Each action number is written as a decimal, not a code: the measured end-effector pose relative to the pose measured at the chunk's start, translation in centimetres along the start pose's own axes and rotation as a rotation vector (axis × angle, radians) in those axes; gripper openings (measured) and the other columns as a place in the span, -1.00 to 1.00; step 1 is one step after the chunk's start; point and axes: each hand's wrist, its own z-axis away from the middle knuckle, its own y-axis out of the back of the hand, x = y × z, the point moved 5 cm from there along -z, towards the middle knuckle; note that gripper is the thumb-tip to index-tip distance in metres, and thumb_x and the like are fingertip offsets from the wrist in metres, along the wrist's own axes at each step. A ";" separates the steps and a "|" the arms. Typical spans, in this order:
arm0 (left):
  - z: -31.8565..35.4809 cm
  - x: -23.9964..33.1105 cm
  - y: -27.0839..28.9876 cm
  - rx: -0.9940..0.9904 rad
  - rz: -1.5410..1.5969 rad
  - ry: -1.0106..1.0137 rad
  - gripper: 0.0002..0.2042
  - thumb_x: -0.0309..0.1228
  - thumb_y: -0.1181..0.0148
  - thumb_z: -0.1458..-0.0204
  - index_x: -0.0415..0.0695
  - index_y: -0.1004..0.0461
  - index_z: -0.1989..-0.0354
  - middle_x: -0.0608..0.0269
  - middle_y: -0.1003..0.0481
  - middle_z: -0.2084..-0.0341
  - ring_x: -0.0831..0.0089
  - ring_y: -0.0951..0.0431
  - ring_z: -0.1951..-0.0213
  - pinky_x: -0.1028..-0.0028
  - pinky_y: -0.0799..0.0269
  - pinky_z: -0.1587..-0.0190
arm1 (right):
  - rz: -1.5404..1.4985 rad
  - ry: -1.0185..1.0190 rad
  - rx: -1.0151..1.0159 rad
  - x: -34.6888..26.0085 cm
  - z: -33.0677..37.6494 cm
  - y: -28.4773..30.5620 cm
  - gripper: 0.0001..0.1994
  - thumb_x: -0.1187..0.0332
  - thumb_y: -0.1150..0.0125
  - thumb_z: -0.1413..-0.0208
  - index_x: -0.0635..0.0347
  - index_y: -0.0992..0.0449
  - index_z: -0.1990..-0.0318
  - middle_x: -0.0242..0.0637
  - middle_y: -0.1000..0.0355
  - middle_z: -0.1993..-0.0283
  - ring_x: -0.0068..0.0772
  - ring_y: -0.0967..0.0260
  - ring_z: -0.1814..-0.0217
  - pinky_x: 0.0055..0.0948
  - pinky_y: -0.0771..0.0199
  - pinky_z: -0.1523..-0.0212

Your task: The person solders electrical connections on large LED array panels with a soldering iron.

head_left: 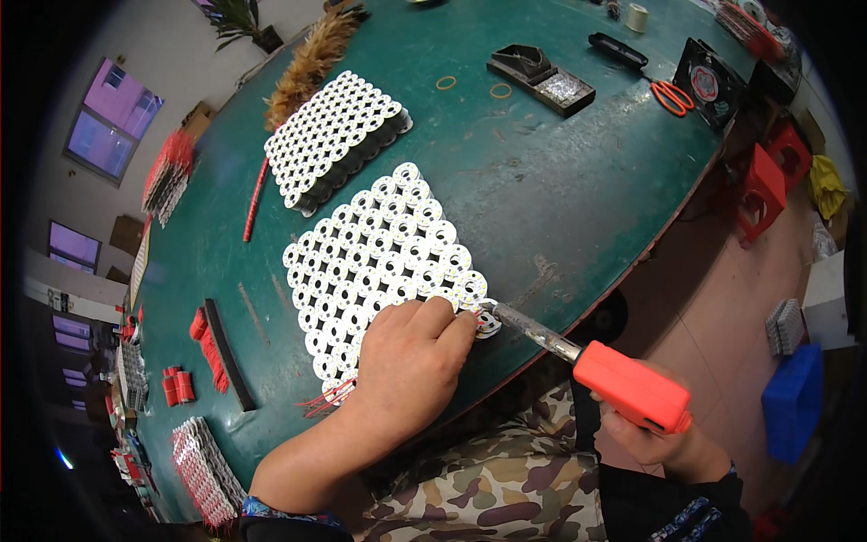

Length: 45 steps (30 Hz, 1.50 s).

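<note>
A panel of round white circuit boards (348, 262), joined in rows and each with a dark centre hole, lies on the green table before me. Over its near right corner, my left hand (411, 352) is closed with curled fingers around thin red wires (327, 397). The wires stick out on the hand's left side, and a bit of red shows by the fingertips. My right hand (650, 438) is wrapped around the orange-red handle of a soldering iron (632, 387). The iron's metal tip meets the corner board beside my left fingertips.
Behind the panel stands a thick stack of similar boards (334, 140) beside a feather duster (312, 59). At left lie red wire bundles (209, 348), a dark bar (228, 355) and another board stack (206, 465). Far right are a black tray (542, 79), scissors (671, 98) and a fan (709, 83).
</note>
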 end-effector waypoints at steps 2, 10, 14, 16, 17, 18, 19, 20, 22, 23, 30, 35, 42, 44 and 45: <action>0.0 0.1 0.0 0.001 -0.001 -0.001 -0.73 -0.58 -0.22 0.18 -0.12 -0.60 0.23 0.26 -0.40 0.52 0.23 -0.48 0.44 0.23 -0.34 0.37 | 0.001 0.055 0.006 0.0 -0.4 -0.1 -0.47 0.53 -0.38 0.04 0.45 -0.37 -0.12 0.01 -0.53 -0.01 -0.08 -0.61 0.18 -0.27 -0.63 0.15; 0.0 0.0 -0.1 -0.030 -0.040 -0.007 -0.82 -0.46 -0.20 0.07 -0.13 -0.59 0.26 0.27 -0.40 0.49 0.28 -0.50 0.41 0.26 -0.36 0.38 | 0.018 0.075 0.003 -0.3 -0.2 -0.1 -0.47 0.57 -0.38 0.04 0.45 -0.36 -0.13 0.04 -0.53 0.00 -0.08 -0.63 0.16 -0.28 -0.63 0.18; 0.0 0.0 -0.1 -0.022 -0.037 -0.011 -0.82 -0.46 -0.20 0.07 -0.13 -0.58 0.26 0.27 -0.40 0.49 0.28 -0.50 0.42 0.26 -0.35 0.38 | 0.053 0.063 -0.029 -0.8 -0.8 -0.1 -0.46 0.56 -0.38 0.06 0.45 -0.36 -0.12 0.04 -0.54 0.02 -0.08 -0.63 0.15 -0.27 -0.63 0.18; 0.0 0.0 -0.1 -0.024 -0.044 -0.008 -0.82 -0.47 -0.20 0.08 -0.13 -0.58 0.27 0.27 -0.40 0.49 0.28 -0.50 0.42 0.26 -0.35 0.38 | 0.027 0.056 -0.044 -0.8 -0.7 -0.1 -0.46 0.56 -0.38 0.07 0.45 -0.36 -0.12 0.05 -0.54 0.03 -0.08 -0.62 0.16 -0.26 -0.63 0.18; 0.0 0.0 0.0 -0.023 -0.044 -0.009 -0.82 -0.47 -0.20 0.08 -0.13 -0.58 0.27 0.27 -0.40 0.49 0.28 -0.50 0.42 0.26 -0.35 0.38 | 0.060 0.065 -0.049 -0.7 -0.4 0.1 -0.47 0.54 -0.38 0.06 0.45 -0.37 -0.11 0.06 -0.53 0.03 -0.08 -0.62 0.16 -0.24 -0.64 0.18; 0.0 0.0 0.0 -0.022 -0.039 -0.013 -0.83 -0.47 -0.19 0.07 -0.13 -0.58 0.26 0.27 -0.40 0.49 0.28 -0.50 0.42 0.26 -0.35 0.38 | 0.093 0.074 -0.053 -0.6 -0.1 0.1 -0.48 0.53 -0.37 0.06 0.45 -0.38 -0.10 0.06 -0.52 0.02 -0.08 -0.62 0.16 -0.23 -0.64 0.19; 0.0 0.1 0.0 -0.022 -0.034 -0.016 -0.83 -0.47 -0.19 0.06 -0.13 -0.58 0.26 0.27 -0.40 0.49 0.28 -0.50 0.42 0.26 -0.35 0.38 | 0.093 0.074 -0.053 -0.5 0.4 0.2 -0.48 0.53 -0.37 0.06 0.45 -0.38 -0.10 0.06 -0.52 0.02 -0.08 -0.62 0.16 -0.23 -0.64 0.19; -0.1 0.2 0.0 -0.022 -0.034 -0.017 -0.83 -0.47 -0.19 0.06 -0.13 -0.58 0.26 0.27 -0.40 0.49 0.28 -0.50 0.42 0.26 -0.35 0.38 | 0.072 0.058 -0.024 -0.4 0.9 0.3 -0.50 0.52 -0.37 0.05 0.45 -0.39 -0.09 0.06 -0.51 0.01 -0.08 -0.61 0.16 -0.23 -0.64 0.18; -0.1 0.2 0.1 -0.043 -0.049 -0.009 -0.82 -0.48 -0.19 0.07 -0.13 -0.58 0.26 0.26 -0.40 0.49 0.29 -0.50 0.41 0.26 -0.35 0.38 | 0.050 0.042 0.007 -0.4 1.0 0.5 -0.51 0.50 -0.36 0.04 0.45 -0.40 -0.08 0.05 -0.50 0.01 -0.08 -0.61 0.16 -0.22 -0.64 0.18; 0.0 0.2 0.1 -0.044 -0.050 -0.009 -0.82 -0.48 -0.19 0.07 -0.13 -0.58 0.26 0.26 -0.40 0.49 0.29 -0.50 0.41 0.26 -0.35 0.38 | 0.131 0.048 -0.023 -0.8 0.8 0.5 -0.52 0.50 -0.36 0.04 0.45 -0.40 -0.08 0.04 -0.50 0.00 -0.09 -0.61 0.16 -0.25 -0.64 0.18; 0.1 0.4 0.0 -0.026 -0.077 -0.022 -0.80 -0.48 -0.18 0.09 -0.13 -0.57 0.25 0.26 -0.40 0.47 0.29 -0.49 0.40 0.27 -0.35 0.34 | 0.097 0.032 0.032 -1.0 0.5 0.8 -0.49 0.48 -0.34 -0.01 0.48 -0.34 -0.12 0.00 -0.53 0.05 -0.16 -0.63 0.24 -0.33 -0.64 0.21; 0.2 0.8 -0.1 0.008 -0.102 0.021 -0.77 -0.57 -0.20 0.17 -0.10 -0.57 0.27 0.26 -0.42 0.46 0.24 -0.49 0.40 0.25 -0.37 0.31 | 0.068 0.045 0.036 -1.0 0.7 1.0 -0.49 0.48 -0.34 -0.02 0.49 -0.34 -0.12 -0.02 -0.55 0.08 -0.17 -0.63 0.24 -0.32 -0.64 0.19; 0.3 1.4 0.6 0.140 -0.087 0.014 -0.78 -0.59 -0.21 0.18 -0.12 -0.55 0.29 0.24 -0.43 0.43 0.23 -0.47 0.36 0.27 -0.34 0.28 | 0.119 0.066 0.053 -0.8 1.2 1.2 -0.46 0.50 -0.35 0.01 0.47 -0.33 -0.14 -0.01 -0.54 0.05 -0.17 -0.63 0.20 -0.31 -0.64 0.16; 0.3 1.6 0.6 0.162 -0.086 -0.006 -0.77 -0.61 -0.21 0.18 -0.11 -0.56 0.28 0.25 -0.42 0.44 0.24 -0.46 0.36 0.27 -0.34 0.28 | 0.092 0.033 0.045 -0.9 1.4 1.2 -0.47 0.50 -0.36 0.01 0.47 -0.34 -0.14 0.00 -0.54 0.04 -0.16 -0.63 0.19 -0.30 -0.64 0.16; 0.2 1.8 0.4 0.150 -0.059 -0.015 -0.75 -0.61 -0.21 0.18 -0.11 -0.57 0.27 0.26 -0.41 0.45 0.25 -0.46 0.37 0.27 -0.32 0.28 | 0.065 0.001 0.037 -0.8 1.5 1.1 -0.47 0.50 -0.37 0.01 0.47 -0.35 -0.13 0.00 -0.54 0.03 -0.15 -0.63 0.18 -0.30 -0.64 0.16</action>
